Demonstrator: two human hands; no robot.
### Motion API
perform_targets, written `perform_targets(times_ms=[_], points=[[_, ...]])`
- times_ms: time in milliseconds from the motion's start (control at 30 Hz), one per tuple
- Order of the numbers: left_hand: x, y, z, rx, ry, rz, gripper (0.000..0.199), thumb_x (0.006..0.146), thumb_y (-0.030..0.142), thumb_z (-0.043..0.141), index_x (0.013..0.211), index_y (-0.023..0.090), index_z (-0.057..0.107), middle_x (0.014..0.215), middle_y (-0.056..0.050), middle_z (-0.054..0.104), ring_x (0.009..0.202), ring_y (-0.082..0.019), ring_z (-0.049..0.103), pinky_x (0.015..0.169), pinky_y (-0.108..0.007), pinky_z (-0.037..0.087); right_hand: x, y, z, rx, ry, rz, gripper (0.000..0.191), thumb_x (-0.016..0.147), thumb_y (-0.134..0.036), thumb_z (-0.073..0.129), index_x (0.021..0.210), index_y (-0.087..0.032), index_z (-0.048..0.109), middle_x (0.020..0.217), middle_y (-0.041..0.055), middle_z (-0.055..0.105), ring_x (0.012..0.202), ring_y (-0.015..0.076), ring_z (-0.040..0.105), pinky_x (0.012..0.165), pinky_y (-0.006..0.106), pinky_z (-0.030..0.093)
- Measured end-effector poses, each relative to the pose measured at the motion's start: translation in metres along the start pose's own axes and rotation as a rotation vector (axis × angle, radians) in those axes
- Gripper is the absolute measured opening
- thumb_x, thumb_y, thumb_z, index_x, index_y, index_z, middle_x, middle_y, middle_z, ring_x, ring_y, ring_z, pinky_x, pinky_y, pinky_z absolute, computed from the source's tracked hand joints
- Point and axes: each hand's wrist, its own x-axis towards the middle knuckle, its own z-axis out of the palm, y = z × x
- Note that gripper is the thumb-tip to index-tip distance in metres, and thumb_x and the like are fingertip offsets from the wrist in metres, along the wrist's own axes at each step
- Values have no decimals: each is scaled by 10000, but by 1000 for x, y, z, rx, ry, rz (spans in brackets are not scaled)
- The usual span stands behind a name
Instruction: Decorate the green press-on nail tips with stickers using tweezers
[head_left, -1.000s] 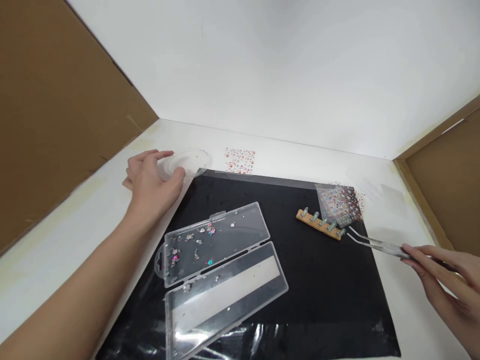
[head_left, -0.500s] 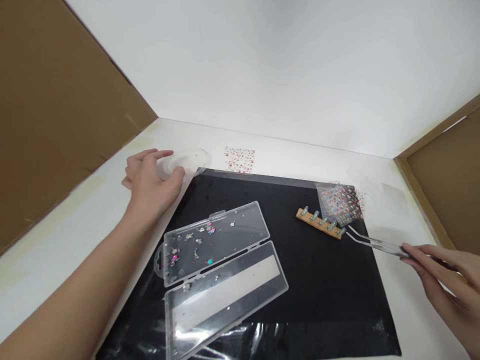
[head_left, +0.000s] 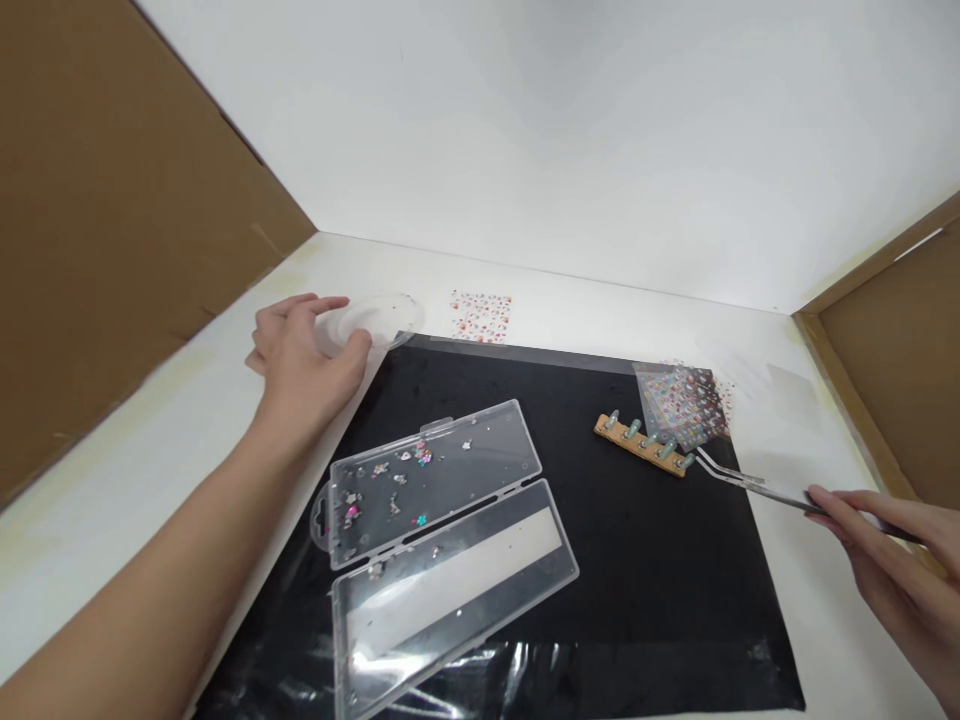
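My left hand curls its thumb and fingers about the near-left side of a clear round plastic dish at the mat's far left corner. In my right hand is a pair of bent-tip metal tweezers. Their tips lie beside the right end of a tan strip that bears several pale green false nails. I cannot make out anything between the tips. An open clear plastic case rests on the black mat, with small gems and charms scattered inside.
Behind the strip lie patterned sticker sheets, overlapping the mat's far right corner. Another sticker sheet is on the white surface past the mat. Brown panels and a white wall enclose the work area.
The arms of the tweezers look closer together, and the tool has turned slightly in my right hand. My left hand and the dish stay in place. The view has shifted a little.
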Motion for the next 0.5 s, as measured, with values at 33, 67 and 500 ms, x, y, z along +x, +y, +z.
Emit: perform_targets(times_ms=[33, 67, 500], points=[[0, 0, 0, 0, -1, 0, 708, 793, 445, 602, 1425, 139, 698, 1600, -256, 517, 1604, -397, 429, 1356, -675, 217, 0, 2, -1, 1, -12, -18, 773, 1074, -117, 661, 1712, -489, 431, 963, -41, 817, 733, 175, 692, 733, 340, 395], [0, -1, 0, -1, -2, 2, 707, 793, 445, 601, 1424, 142, 697, 1599, -253, 517, 1604, -395, 429, 1354, -673, 220, 0, 3, -1, 4, -27, -42, 753, 1084, -131, 649, 1715, -479, 431, 956, -37, 816, 722, 173, 681, 728, 336, 396], [0, -1, -1, 26, -10, 5, 713, 789, 488, 576, 1416, 165, 684, 1613, -234, 512, 1607, -399, 417, 1345, -682, 235, -23, -4, -7, -14, -72, -29, 608, 1158, -232, 350, 1722, -439, 445, 1101, 48, 837, 876, 279, 750, 785, 416, 411]])
